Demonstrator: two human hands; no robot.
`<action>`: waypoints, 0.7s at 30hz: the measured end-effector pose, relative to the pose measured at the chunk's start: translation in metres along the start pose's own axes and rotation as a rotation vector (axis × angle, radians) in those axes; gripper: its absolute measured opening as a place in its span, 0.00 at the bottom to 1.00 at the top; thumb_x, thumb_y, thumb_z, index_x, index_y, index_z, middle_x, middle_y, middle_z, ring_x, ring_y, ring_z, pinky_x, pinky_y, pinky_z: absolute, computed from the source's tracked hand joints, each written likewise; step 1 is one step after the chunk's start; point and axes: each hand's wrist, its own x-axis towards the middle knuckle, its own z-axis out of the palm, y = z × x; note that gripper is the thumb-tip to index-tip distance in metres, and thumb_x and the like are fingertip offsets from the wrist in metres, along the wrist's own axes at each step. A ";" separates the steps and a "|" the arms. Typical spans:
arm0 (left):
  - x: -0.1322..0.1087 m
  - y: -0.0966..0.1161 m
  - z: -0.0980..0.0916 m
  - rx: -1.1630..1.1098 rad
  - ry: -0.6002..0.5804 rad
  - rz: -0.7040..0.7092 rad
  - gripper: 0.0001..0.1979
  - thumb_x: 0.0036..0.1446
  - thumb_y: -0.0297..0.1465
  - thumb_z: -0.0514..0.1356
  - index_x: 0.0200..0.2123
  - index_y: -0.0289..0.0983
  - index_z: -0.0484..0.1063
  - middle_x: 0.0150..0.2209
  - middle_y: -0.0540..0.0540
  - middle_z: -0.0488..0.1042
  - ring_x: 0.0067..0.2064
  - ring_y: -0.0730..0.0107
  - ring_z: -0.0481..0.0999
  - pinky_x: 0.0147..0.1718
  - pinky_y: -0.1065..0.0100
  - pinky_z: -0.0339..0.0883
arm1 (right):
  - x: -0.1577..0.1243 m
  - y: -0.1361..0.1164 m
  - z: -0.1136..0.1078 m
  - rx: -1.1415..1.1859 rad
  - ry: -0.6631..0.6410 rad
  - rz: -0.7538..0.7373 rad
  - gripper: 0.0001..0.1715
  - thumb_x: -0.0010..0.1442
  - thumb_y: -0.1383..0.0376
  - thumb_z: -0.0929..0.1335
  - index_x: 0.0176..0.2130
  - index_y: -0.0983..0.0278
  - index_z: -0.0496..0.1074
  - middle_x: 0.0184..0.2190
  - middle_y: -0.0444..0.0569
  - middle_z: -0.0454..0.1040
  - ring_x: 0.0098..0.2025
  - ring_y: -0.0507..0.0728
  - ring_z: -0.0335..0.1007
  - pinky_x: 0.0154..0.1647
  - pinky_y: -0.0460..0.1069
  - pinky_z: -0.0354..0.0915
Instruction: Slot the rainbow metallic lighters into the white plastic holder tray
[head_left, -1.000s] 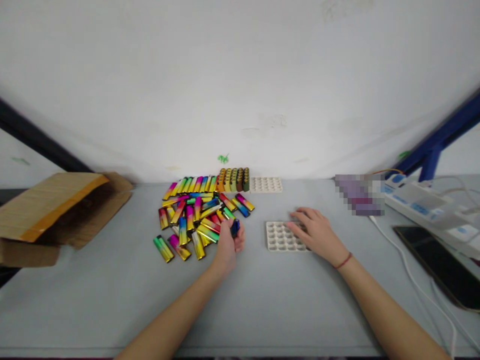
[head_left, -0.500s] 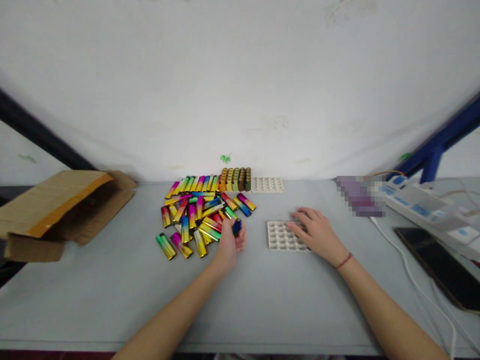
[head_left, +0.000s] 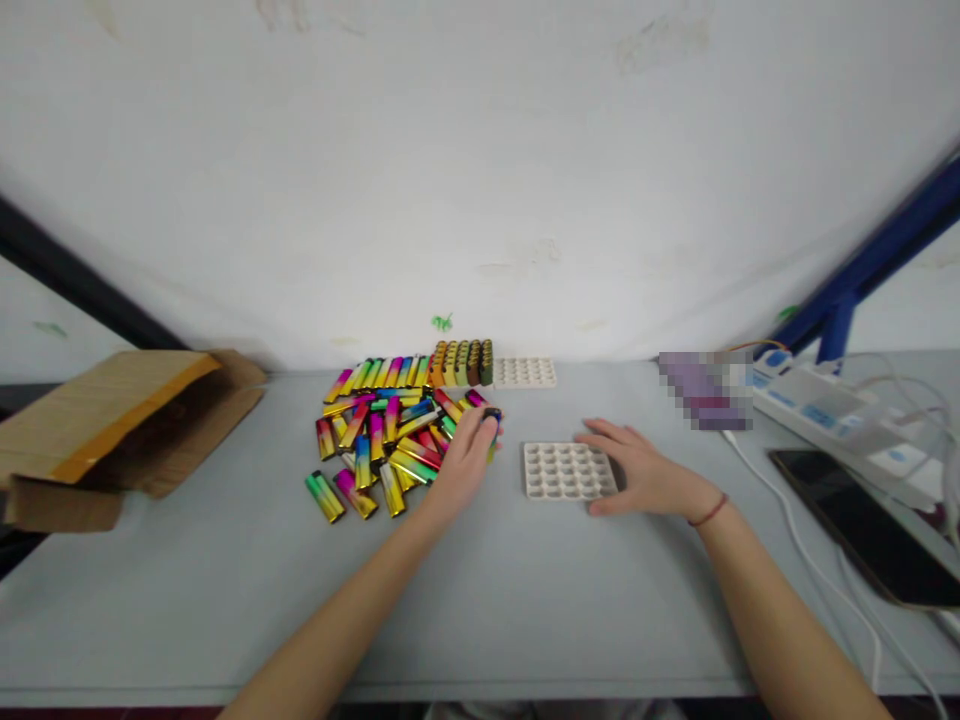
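Note:
My left hand [head_left: 466, 452] is closed around a shiny blue-topped tube [head_left: 491, 414], its dark end showing above the thumb; most of it is hidden by the fingers. Under and beside that hand lies a loose pile of metallic, rainbow-shaded tubes [head_left: 391, 422]. My right hand [head_left: 637, 470] spans the right end of a white tray [head_left: 568, 470] with rows of round hollows, thumb at its front edge and fingertips at its back edge. No tubes show in this tray's hollows.
Behind the pile, a block of upright tubes [head_left: 462, 363] stands beside a second white tray [head_left: 525, 372] near the wall. An open cardboard box [head_left: 127, 420] sits at the left. A power strip [head_left: 832, 415], a black phone [head_left: 862, 525] and white cables [head_left: 802, 540] lie at the right.
My left hand has moved slightly up and right, turning its back upward with the tube still in it. My right hand has slid from over the tray's hollows to grip its right end.

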 end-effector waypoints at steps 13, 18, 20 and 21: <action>0.019 0.006 0.070 0.256 -0.272 0.183 0.16 0.61 0.36 0.57 0.50 0.37 0.75 0.50 0.43 0.78 0.47 0.62 0.76 0.49 0.62 0.70 | 0.004 -0.001 -0.006 0.150 0.040 -0.030 0.46 0.42 0.56 0.77 0.57 0.65 0.65 0.63 0.65 0.63 0.65 0.71 0.58 0.66 0.71 0.48; 0.022 0.002 0.079 0.327 -0.336 0.256 0.14 0.61 0.34 0.58 0.47 0.38 0.77 0.47 0.44 0.80 0.46 0.62 0.76 0.52 0.61 0.67 | 0.007 -0.002 -0.006 0.148 0.083 -0.078 0.47 0.42 0.56 0.77 0.58 0.64 0.65 0.59 0.61 0.67 0.60 0.70 0.64 0.63 0.70 0.54; 0.022 0.002 0.080 0.391 -0.368 0.294 0.13 0.62 0.33 0.57 0.47 0.38 0.77 0.46 0.44 0.80 0.47 0.61 0.76 0.52 0.61 0.66 | 0.007 -0.003 -0.007 0.153 0.086 -0.088 0.46 0.42 0.56 0.77 0.58 0.64 0.65 0.59 0.61 0.68 0.60 0.69 0.64 0.62 0.69 0.55; 0.022 0.002 0.080 0.430 -0.377 0.310 0.13 0.62 0.33 0.57 0.47 0.39 0.77 0.46 0.44 0.80 0.47 0.61 0.76 0.53 0.61 0.66 | 0.008 -0.003 -0.007 0.153 0.089 -0.089 0.47 0.42 0.56 0.78 0.58 0.64 0.65 0.59 0.61 0.68 0.60 0.69 0.64 0.62 0.68 0.55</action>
